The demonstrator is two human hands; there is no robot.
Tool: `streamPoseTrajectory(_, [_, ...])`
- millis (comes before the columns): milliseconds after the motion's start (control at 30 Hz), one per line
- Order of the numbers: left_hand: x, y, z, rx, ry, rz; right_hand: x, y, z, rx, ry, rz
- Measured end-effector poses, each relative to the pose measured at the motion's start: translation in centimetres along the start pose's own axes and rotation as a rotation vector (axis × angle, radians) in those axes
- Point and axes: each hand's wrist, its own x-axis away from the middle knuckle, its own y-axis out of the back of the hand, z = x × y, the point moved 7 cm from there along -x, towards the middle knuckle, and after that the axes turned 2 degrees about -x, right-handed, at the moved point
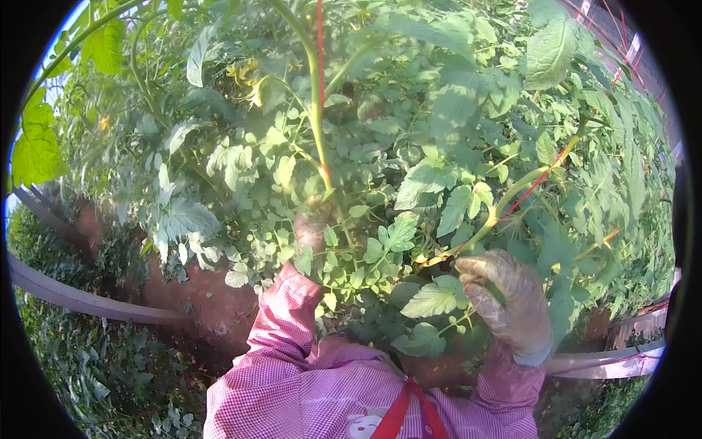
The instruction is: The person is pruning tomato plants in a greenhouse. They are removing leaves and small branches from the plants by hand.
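Observation:
Tall green tomato plants fill the view in front of me. My left hand (311,228), partly hidden by leaves, is at the lower part of an upright tomato stem (315,118); what its fingers hold cannot be made out. A red string (321,52) runs down along that stem. My right hand (507,299), in a pale soiled glove, has its fingers curled just below a second, slanting stem (502,203) with red string (529,197) along it. Whether it pinches anything is unclear. Yellow flowers (255,90) hang from the upright plant at the upper left.
A pale curved rail (98,304) crosses the left side, over reddish soil (208,302). Another pale rail (609,365) lies at the lower right. More foliage grows at the lower left. Large leaves (551,52) hang close at the upper right.

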Motion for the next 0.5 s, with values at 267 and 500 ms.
streamPoseTrajectory(267, [0.9, -2.0, 0.6, -0.117, 0.158, 0.042, -17.1, -10.9, -8.3, 0.237, -0.264, 0.152])
streamPoseTrajectory(500, [1.2, -2.4, -2.4, -0.392, 0.109, 0.029, -19.3, -18.8, -15.1, -0.193, -0.508, 0.216])
